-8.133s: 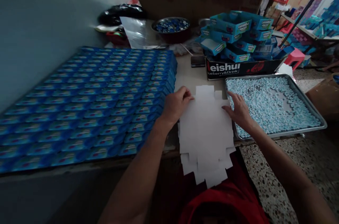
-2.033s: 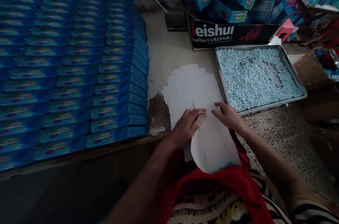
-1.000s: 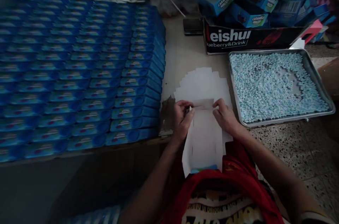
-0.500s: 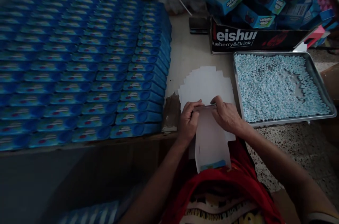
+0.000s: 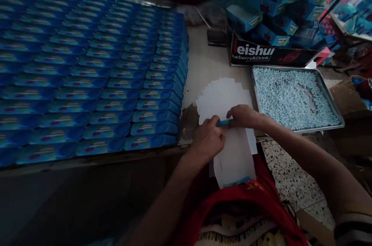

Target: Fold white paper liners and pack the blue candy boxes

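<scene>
A white cardboard sheet with a blue printed edge lies between my forearms, its lower end against the red clothing. My left hand is closed on the left side of its far end, where a narrow blue flap shows folded up. On the right side of that same end, my right hand has its fingers bent round the flap. Beneath and beyond the hands, more white sheets are fanned out on the table.
Rows of blue boxes cover the left side. A metal tray of pale blue candies sits at right. Behind it a black carton holds open blue boxes. A dark phone-like object lies beside the carton.
The far end of the sheet has been folded, so its blue side now shows between my hands. My left hand has turned over the edge. The view has shifted slightly to the right.
</scene>
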`<action>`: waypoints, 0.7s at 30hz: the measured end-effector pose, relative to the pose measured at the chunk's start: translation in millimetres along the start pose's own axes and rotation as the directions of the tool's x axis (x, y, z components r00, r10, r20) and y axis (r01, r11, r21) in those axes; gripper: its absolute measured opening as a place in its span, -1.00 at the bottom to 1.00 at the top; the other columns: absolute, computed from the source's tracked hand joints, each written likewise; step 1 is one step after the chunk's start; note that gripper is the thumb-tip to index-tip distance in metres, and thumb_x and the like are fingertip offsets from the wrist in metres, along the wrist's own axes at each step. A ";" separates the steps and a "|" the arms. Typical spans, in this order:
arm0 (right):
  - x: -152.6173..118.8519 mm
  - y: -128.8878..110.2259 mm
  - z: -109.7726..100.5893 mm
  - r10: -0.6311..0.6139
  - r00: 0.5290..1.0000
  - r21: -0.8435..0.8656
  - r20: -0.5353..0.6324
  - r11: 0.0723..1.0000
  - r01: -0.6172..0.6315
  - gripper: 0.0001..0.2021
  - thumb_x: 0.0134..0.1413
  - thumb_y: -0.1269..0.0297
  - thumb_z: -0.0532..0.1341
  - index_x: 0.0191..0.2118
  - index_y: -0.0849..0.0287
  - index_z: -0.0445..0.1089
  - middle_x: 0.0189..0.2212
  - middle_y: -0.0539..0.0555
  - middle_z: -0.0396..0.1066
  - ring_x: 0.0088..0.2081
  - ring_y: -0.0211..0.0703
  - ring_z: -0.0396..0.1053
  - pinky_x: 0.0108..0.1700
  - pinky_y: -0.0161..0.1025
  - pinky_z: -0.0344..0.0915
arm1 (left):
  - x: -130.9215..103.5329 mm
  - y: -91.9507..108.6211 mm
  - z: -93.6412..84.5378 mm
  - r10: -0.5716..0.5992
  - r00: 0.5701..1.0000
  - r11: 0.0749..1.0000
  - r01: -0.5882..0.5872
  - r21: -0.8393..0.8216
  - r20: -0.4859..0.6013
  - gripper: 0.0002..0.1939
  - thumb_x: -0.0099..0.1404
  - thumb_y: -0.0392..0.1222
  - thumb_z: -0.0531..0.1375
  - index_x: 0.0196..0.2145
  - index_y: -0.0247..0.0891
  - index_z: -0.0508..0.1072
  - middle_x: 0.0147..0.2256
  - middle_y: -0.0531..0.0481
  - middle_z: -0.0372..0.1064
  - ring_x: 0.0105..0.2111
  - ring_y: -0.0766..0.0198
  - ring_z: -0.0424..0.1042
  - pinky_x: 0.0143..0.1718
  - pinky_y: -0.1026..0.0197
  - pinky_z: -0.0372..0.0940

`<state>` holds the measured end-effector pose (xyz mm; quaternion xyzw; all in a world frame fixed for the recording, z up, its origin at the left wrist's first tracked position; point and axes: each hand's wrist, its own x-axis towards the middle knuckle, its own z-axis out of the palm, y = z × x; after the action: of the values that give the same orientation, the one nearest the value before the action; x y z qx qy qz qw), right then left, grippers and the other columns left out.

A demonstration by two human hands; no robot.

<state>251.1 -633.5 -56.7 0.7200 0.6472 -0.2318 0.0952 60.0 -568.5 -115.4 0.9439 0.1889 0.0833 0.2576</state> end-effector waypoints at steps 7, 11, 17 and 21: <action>22.9 -32.6 7.7 -0.127 0.989 -0.286 0.074 0.948 0.143 -0.81 0.22 0.44 0.22 -0.14 0.22 0.59 -0.15 0.29 0.62 -0.06 0.06 0.57 -0.08 -0.12 0.37 | -21.5 7.0 22.2 -0.288 0.878 0.872 0.074 -0.484 -0.384 -0.72 0.39 -0.22 0.13 -0.03 -0.20 0.58 0.10 -0.17 0.42 0.14 0.05 0.44 0.20 -0.02 0.37; 33.0 -43.8 19.6 -0.111 0.990 -0.311 0.091 0.941 0.134 -0.78 0.21 0.52 0.18 -0.18 0.17 0.57 -0.18 0.24 0.62 -0.07 0.01 0.57 -0.10 -0.13 0.38 | -61.3 4.0 22.5 -0.349 0.848 0.817 0.067 -0.573 -0.400 -0.69 0.52 -0.14 0.05 0.09 -0.16 0.49 0.07 -0.12 0.48 0.10 0.13 0.48 0.17 0.02 0.40; 32.5 -29.8 3.7 -0.137 0.983 -0.261 0.124 0.951 0.165 -0.81 0.13 0.55 0.24 -0.22 0.20 0.58 -0.16 0.19 0.62 -0.06 -0.01 0.55 -0.04 -0.11 0.40 | -77.9 -28.8 -15.8 0.148 0.910 0.962 -0.224 -0.159 -0.387 -0.63 0.46 -0.25 0.13 0.16 0.00 0.46 0.17 -0.11 0.46 0.25 0.01 0.39 0.29 -0.16 0.30; 34.8 -33.3 -24.5 -0.175 0.967 -0.323 0.185 0.919 0.228 -0.80 0.07 0.59 0.26 -0.26 0.20 0.57 -0.19 0.13 0.60 -0.09 -0.05 0.51 -0.02 -0.10 0.37 | -51.8 -25.9 -41.7 0.469 0.873 0.881 -0.474 -0.007 -0.132 -0.77 0.47 -0.15 0.16 0.00 0.02 0.55 0.11 -0.05 0.51 0.30 -0.02 0.32 0.40 -0.32 0.08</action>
<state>225.6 -587.1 -45.8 0.6020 0.7392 -0.1789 0.2434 -6.2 -549.6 -96.3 0.9491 -0.0324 0.2069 0.2355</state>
